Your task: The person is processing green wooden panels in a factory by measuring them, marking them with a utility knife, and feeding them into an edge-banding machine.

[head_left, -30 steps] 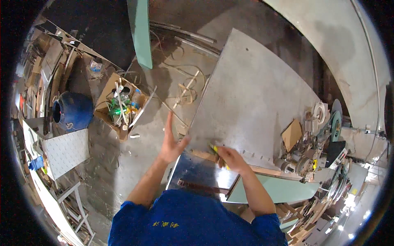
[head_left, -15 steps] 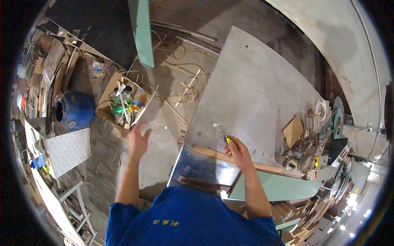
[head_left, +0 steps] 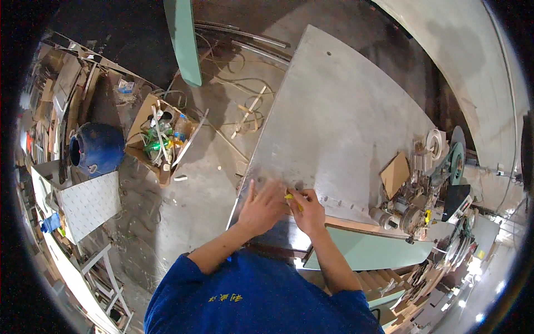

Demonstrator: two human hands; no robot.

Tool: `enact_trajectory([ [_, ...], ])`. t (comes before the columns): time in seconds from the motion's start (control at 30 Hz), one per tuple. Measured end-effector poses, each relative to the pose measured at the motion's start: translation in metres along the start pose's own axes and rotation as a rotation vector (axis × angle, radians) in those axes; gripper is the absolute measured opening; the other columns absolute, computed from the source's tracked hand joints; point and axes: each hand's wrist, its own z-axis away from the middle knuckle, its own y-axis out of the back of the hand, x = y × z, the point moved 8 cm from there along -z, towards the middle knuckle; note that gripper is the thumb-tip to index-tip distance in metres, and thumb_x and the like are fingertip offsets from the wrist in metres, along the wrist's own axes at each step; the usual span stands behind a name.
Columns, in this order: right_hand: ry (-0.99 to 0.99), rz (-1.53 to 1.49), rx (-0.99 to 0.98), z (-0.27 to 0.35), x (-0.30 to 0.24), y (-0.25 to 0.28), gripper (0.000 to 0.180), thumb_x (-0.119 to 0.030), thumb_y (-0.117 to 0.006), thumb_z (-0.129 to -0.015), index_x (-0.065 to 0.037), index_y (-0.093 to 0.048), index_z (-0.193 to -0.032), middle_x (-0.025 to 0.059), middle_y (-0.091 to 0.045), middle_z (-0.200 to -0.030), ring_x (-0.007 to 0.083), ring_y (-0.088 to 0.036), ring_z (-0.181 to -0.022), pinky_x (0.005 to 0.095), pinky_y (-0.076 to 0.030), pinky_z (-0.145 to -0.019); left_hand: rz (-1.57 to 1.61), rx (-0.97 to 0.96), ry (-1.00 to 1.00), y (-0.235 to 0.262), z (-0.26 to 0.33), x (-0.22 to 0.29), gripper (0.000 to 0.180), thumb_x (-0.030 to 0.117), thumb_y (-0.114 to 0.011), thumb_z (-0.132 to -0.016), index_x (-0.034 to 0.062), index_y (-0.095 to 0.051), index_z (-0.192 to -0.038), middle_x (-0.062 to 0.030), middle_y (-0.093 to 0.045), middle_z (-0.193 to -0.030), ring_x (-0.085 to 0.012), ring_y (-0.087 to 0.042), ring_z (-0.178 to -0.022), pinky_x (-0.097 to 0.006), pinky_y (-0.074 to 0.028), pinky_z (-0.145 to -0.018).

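My right hand [head_left: 309,214] is closed around a small yellow utility knife [head_left: 288,196], whose tip is hard to make out. Beside it, my left hand [head_left: 261,209] reaches over the near edge of the grey metal tabletop [head_left: 334,122]. Its thumb and fingers are stretched out, the fingertips smeared by motion close to the knife, and no object shows in it. Several small dark bits [head_left: 328,199] lie on the tabletop just beyond my right hand. A thin wooden strip [head_left: 350,224] runs along the near side of the top, partly covered by my right hand.
Left of the table, a cardboard box [head_left: 135,133] holds bottles and scraps, near a blue barrel [head_left: 103,147]. Machinery with wheels [head_left: 411,220] occupies the table's right end, next to a cardboard piece [head_left: 395,175]. A pale green panel [head_left: 378,250] sits below the table edge.
My left hand has moved right, from beside the cardboard box to the tabletop next to my right hand. A small light strip now lies on the floor by the box. My right hand has shifted slightly left.
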Motion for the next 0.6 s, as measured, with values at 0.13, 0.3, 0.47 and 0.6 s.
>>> enact_trajectory([
  [0.13,-0.162,-0.724,-0.252,0.006,0.004,0.009,0.032,-0.034,-0.058,-0.101,-0.009,-0.068,-0.120,0.0079,-0.066,-0.085,0.0206,-0.064,-0.067,0.0318,-0.051,-0.057,0.361,0.478,0.394,0.066,0.001,-0.043,0.080,0.016,-0.079,-0.082,0.0034,-0.039,-0.150,-0.0177,-0.039,-0.156,-0.0315,-0.030,-0.149,-0.051,-0.026,-0.120],
  [0.3,-0.493,-1.215,-0.614,0.028,-0.017,-0.013,0.040,-0.041,-0.047,-0.107,-0.007,-0.062,-0.094,0.0024,-0.061,-0.069,0.0111,-0.058,-0.058,0.0257,-0.045,-0.053,1.186,-0.147,0.501,0.035,0.003,-0.063,0.043,0.017,-0.072,-0.093,0.0012,-0.058,-0.131,-0.0120,-0.065,-0.122,-0.0162,-0.062,-0.108,-0.031,-0.051,-0.092],
  [0.47,-0.639,-1.281,-0.282,0.029,0.016,-0.017,0.043,-0.043,-0.054,-0.104,-0.002,-0.065,-0.107,0.0038,-0.060,-0.081,0.0103,-0.054,-0.059,0.0270,-0.045,-0.054,0.941,-0.034,0.654,0.045,0.027,-0.111,0.021,0.018,-0.064,-0.098,0.0007,-0.073,-0.105,-0.0082,-0.074,-0.083,-0.0130,-0.069,-0.080,-0.029,-0.055,-0.075],
  [0.6,-0.095,-0.419,-0.014,0.014,0.026,0.012,0.030,-0.026,-0.066,-0.096,-0.011,-0.068,-0.122,0.0075,-0.063,-0.093,0.0201,-0.062,-0.071,0.0324,-0.051,-0.062,-0.231,0.419,0.724,0.127,0.067,-0.177,0.066,0.016,-0.073,-0.088,0.0096,-0.047,-0.148,-0.0227,-0.051,-0.146,-0.0345,-0.048,-0.136,-0.053,-0.038,-0.108],
])
